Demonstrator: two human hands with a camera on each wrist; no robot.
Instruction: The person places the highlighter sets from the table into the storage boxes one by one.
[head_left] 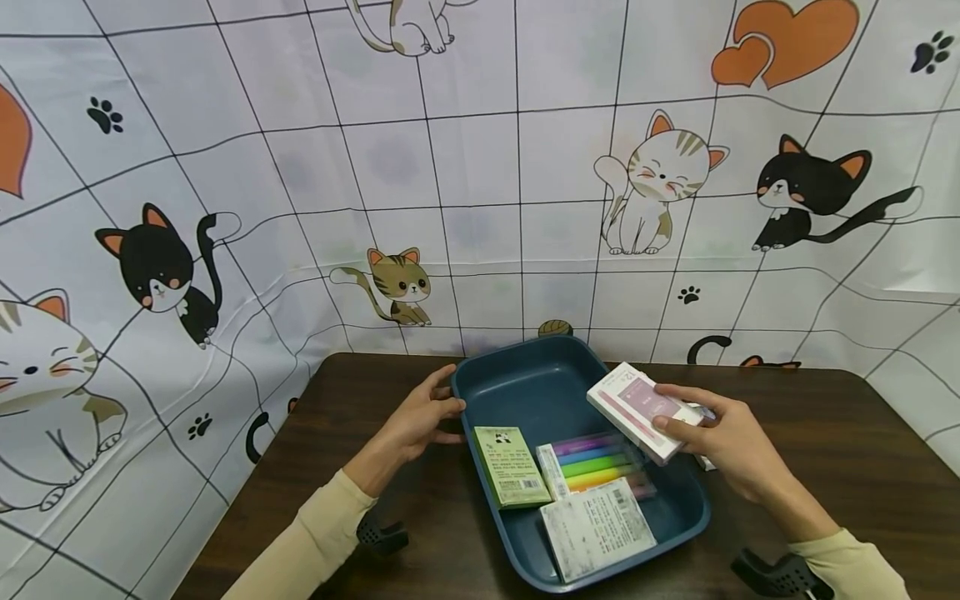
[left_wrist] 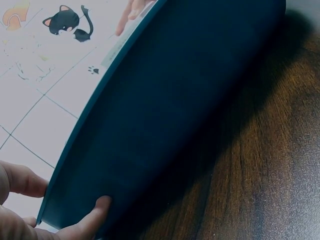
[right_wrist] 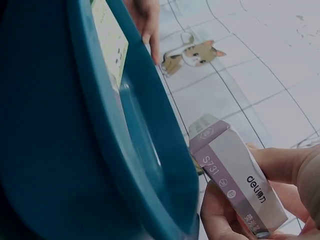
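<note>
A dark blue tray (head_left: 592, 575) stands on the table. My left hand (head_left: 420, 412) grips its left rim near the far corner; in the left wrist view the thumb (left_wrist: 95, 215) presses the tray's outer wall. Over the tray's right side, my right hand (head_left: 723, 437) holds a white and pink deli box (head_left: 637, 408) between thumb and fingers. The box (right_wrist: 240, 180) shows "S731" on its side in the right wrist view. Inside the tray lie a green box (head_left: 512, 467), a clear pack of coloured markers (head_left: 596, 462) and a white printed box (head_left: 597, 531).
Dark wooden table (head_left: 315, 433) surrounds the tray. A cat-patterned white sheet (head_left: 480, 167) hangs behind and to the left. Partly hidden behind my right hand, a small white item (head_left: 707, 463) shows at the tray's right rim.
</note>
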